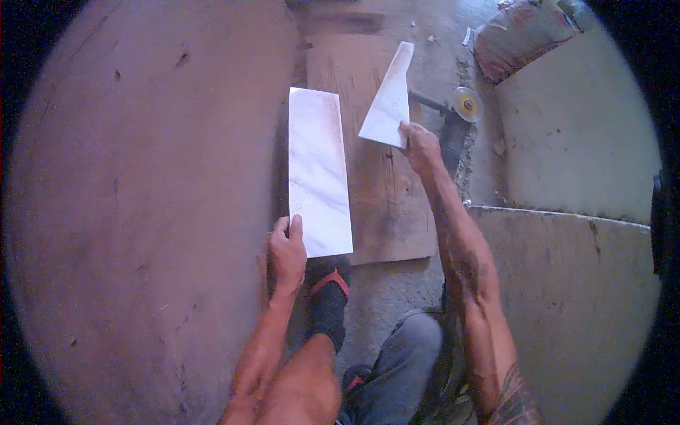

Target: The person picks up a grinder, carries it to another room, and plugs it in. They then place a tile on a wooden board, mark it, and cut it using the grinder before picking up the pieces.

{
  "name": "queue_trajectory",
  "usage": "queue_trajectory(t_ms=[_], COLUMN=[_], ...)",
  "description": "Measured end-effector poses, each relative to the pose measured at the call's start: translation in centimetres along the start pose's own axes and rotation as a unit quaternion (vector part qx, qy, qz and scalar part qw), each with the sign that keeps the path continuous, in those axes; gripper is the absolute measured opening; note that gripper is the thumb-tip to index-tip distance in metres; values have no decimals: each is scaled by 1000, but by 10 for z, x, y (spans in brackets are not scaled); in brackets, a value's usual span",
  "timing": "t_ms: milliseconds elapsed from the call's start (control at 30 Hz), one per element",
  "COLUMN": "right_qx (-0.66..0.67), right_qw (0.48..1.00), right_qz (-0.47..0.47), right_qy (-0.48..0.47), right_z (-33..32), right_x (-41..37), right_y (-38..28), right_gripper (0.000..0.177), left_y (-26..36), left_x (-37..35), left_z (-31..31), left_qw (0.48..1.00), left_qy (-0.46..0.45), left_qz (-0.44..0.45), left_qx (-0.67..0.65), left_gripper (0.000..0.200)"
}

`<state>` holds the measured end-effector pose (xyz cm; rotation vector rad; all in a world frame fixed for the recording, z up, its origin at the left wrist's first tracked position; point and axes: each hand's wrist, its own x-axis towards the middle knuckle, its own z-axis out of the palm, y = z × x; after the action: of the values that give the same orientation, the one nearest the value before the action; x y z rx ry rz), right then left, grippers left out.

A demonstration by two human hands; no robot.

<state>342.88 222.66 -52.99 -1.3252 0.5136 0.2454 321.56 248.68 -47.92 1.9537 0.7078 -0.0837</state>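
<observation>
Tiles, two: rectangular tile on one board, near corner clasped in left hand grip; triangular offcut, lower corner pinched in right hand grip. Bare board between them. One angle grinder just beyond.

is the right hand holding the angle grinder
No, the right hand grips the triangular tile piece; the angle grinder lies on the floor beyond it, and the left hand holds the long tile.

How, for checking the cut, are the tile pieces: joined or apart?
Apart: board shows between the long tile in the left hand and offcut in the right hand.
</observation>
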Motion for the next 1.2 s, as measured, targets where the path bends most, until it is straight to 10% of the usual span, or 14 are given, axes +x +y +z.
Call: queue_trajectory(t_ms=[100,200,533,800,900,1033,1200], right_qx=[-311,-204,-474,-19,18,-316,-88], right_qw=[950,971,860,977,978,932,964], right_qz=[7,-69,-179,185,203,135,246], right_qy=[-4,-103,-65,-107,-46,-117,-54], right_z=[-6,-29,81,59,29,-13,-14], right_x=[-7,1,-80,-102,-165,-298,-460], right_y=[6,69,127,74,44,-20,-91], right_gripper=[35,33,38,46,41,43,39], left_y=[-27,-3,59,30,48,109,216], left_x=[0,-8,4,20,21,-13,-88], left_z=[10,0,-18,-31,-46,-85,-162], left_qw=[992,982,971,982,990,998,994], left_qy=[63,108,45,4,-28,8,-59], left_qz=[95,146,73,15,-9,30,-80], left_qx=[-51,-43,-224,-186,-137,-50,-43], left_gripper=[31,32,31,26,25,33,28])
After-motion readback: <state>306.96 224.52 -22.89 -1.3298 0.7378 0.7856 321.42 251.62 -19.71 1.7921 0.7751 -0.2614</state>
